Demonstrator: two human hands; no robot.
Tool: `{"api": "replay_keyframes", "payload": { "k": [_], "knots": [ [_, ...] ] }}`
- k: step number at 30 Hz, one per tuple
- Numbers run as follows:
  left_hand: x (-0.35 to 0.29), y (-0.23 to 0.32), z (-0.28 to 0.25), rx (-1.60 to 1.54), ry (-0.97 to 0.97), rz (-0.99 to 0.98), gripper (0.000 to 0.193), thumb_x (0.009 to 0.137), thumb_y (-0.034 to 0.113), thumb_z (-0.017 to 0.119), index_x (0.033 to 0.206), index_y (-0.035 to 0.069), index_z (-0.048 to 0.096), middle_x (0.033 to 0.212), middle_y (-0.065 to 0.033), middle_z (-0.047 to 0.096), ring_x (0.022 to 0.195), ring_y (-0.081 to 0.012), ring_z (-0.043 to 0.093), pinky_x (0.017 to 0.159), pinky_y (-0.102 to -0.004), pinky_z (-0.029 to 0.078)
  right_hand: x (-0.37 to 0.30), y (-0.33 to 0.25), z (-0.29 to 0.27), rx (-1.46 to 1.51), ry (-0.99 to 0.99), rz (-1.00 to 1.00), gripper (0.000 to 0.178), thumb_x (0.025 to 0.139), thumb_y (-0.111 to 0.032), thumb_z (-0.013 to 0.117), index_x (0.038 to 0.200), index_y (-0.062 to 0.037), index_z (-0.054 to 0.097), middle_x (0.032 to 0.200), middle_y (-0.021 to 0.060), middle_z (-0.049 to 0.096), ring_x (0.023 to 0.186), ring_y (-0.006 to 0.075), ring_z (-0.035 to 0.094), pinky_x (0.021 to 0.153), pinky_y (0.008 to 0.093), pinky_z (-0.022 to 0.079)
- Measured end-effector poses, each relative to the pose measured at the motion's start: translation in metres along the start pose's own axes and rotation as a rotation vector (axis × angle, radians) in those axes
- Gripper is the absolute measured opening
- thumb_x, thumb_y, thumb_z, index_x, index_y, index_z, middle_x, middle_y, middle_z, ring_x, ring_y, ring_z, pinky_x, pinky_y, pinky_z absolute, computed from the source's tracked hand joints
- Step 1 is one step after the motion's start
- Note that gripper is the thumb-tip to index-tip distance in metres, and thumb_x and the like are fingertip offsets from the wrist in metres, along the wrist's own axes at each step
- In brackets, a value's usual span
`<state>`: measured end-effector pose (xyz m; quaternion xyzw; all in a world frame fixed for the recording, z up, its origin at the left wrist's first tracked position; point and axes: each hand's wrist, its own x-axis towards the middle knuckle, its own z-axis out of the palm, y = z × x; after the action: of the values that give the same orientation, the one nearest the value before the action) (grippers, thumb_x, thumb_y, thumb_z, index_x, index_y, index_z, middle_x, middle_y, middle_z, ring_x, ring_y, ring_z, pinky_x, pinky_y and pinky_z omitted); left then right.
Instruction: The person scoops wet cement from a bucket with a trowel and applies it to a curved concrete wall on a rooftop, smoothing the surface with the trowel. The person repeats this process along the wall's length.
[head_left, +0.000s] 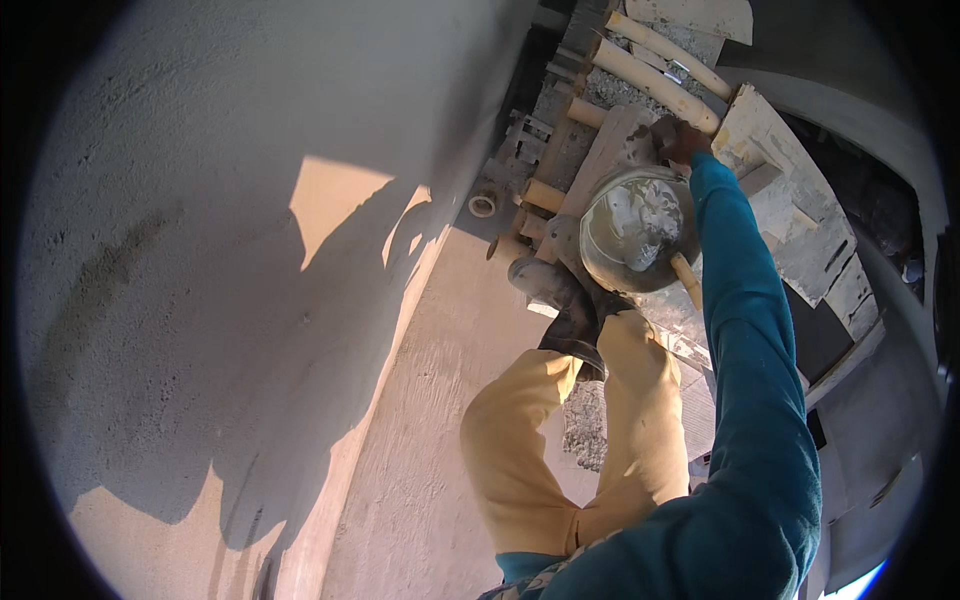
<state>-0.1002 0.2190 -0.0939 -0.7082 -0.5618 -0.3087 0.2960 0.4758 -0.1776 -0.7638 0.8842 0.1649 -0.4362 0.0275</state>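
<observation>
My right hand (pixel 686 143) reaches out at the end of a teal sleeve to the far side of a round bucket (pixel 597 255). Its fingers look curled in shadow, and what they hold, if anything, is hidden. Inside the bucket is a wet, pale grey-white mix (pixel 645 215). A light wooden handle (pixel 687 280) leans out over the near right rim; its other end is hidden. The bucket stands on planks, close beyond my dark boots (pixel 572 315). My left hand is out of view.
Several round poles (pixel 655 85) and worn boards (pixel 790 200) make up an uneven platform. A plastered wall (pixel 220 270) with shadows runs along the left. Gaps show between the boards at right. Rough rubble (pixel 585 425) lies between my legs.
</observation>
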Motion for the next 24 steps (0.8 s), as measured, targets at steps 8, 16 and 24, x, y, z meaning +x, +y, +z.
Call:
{"api": "replay_keyframes", "payload": {
  "k": [8,16,24],
  "knots": [
    [-0.004,-0.02,-0.008,-0.057,-0.019,-0.193,0.069,0.105,0.045,0.044,0.156,0.001,0.028,0.167,-0.0231,0.004,0.155,-0.0302,0.012,0.118,-0.0355,0.031,-0.15,-0.001,-0.185,0.609,0.484,-0.222,0.079,0.075,-0.03,0.083,0.137,-0.0001,0.045,0.121,0.022,0.067,0.117,0.0353,0.065,0.1,0.042,0.051],
    [-0.003,0.036,-0.04,-0.27,-0.184,-0.302,0.079,0.104,0.056,0.04,0.162,0.011,0.009,0.168,-0.0179,0.003,0.154,-0.0341,0.015,0.125,-0.0457,0.019,-0.458,-0.088,-0.45,1.157,0.329,-0.637,0.093,0.077,-0.044,0.084,0.146,-0.0004,0.041,0.134,0.0128,0.057,0.125,0.0248,0.054,0.108,0.0411,0.043],
    [0.03,0.06,-0.119,-0.557,-0.272,-0.487,0.073,0.108,0.042,0.038,0.161,0.005,0.006,0.169,-0.0173,0.004,0.155,-0.0339,0.01,0.124,-0.0458,0.018,-0.546,-0.233,-0.441,2.078,-0.018,-0.812,0.07,0.101,-0.06,0.047,0.152,-0.013,0.038,0.149,0.0067,0.047,0.133,0.0263,0.048,0.112,0.0484,0.039]
  ]
}}
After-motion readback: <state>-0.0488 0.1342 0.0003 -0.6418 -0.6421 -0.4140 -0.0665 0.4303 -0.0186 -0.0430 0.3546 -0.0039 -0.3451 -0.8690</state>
